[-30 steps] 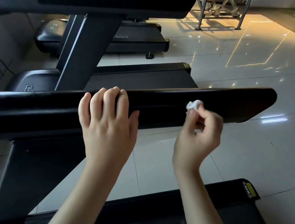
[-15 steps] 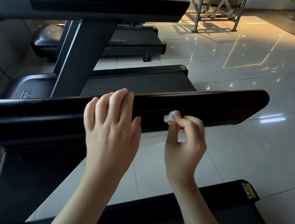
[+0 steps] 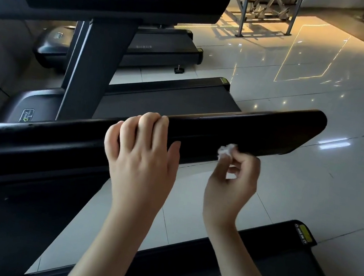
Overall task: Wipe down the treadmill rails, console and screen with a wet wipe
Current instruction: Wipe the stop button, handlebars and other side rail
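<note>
While the glossy tiled floor [image 3: 323, 92] fills the ground beyond the rail, the biggest machine parts lie on either side of it: a neighbouring treadmill [image 3: 172, 99] on the rail's far side, and this treadmill's own deck [image 3: 286, 269] below its near side. The rail [image 3: 259, 132] is a long dark bar. Its long axis climbs from the left edge of the view to a rounded free end at the right. A dark support panel [image 3: 24, 221] drops from its left stretch.

The left hand [image 3: 142, 162] holds the rail about midway along. Its fingers are curled over the top edge and its thumb lies against the near face, with the forearm rising from below. The right hand [image 3: 232, 187] sits just under the rail's lower near edge, closer to the free end. Its wrist is cocked and its fingertips are turned up, pinching a small crumpled wet wipe [image 3: 225, 152]. The wipe meets the rail's lower near face, though I cannot tell how firmly it presses.

I judge the rail step to be in hand; console and screen are not in view. The stretch from the wipe to the free end lies rightward along the rail's axis, and the right hand is the nearer one, so a stroke should follow that line. The patch under the left hand needs that grip shifted first.
</note>
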